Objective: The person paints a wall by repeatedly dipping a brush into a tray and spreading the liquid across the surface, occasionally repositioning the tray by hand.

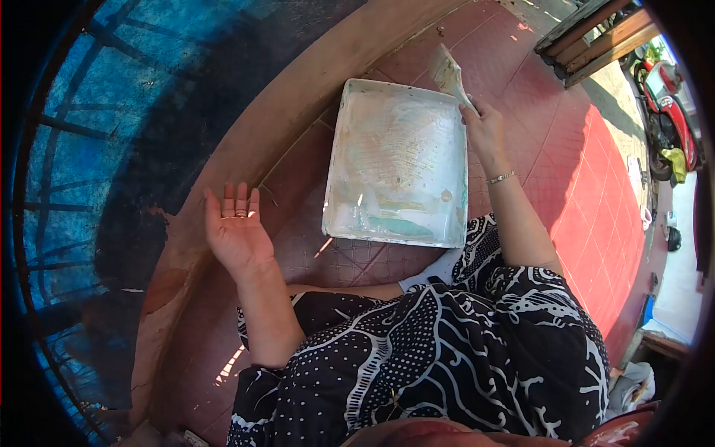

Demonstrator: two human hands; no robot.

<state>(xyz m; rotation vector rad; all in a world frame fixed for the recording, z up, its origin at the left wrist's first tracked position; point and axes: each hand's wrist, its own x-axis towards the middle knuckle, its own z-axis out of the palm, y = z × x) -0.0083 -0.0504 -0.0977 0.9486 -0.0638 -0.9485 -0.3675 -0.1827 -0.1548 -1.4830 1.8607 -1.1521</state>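
A white rectangular tray (398, 160), smeared with pale green and brownish stains, lies on the red tiled floor in front of me. My right hand (484, 127), at the tray's upper right side, grips a flat, stained, pale scraper-like tool (445, 71) that stands out beyond the tray's corner. My left hand (240, 227) is raised to the left of the tray, palm up with its fingers spread, and nothing lies in it. Rings show on its fingers.
A low, curved ledge (246, 123) runs along the left, with a blue painted surface (67, 149) beyond it. Wooden posts (596, 41) stand at the upper right. Farther right are a red motorbike (674, 123) and a pale cloth (633, 387).
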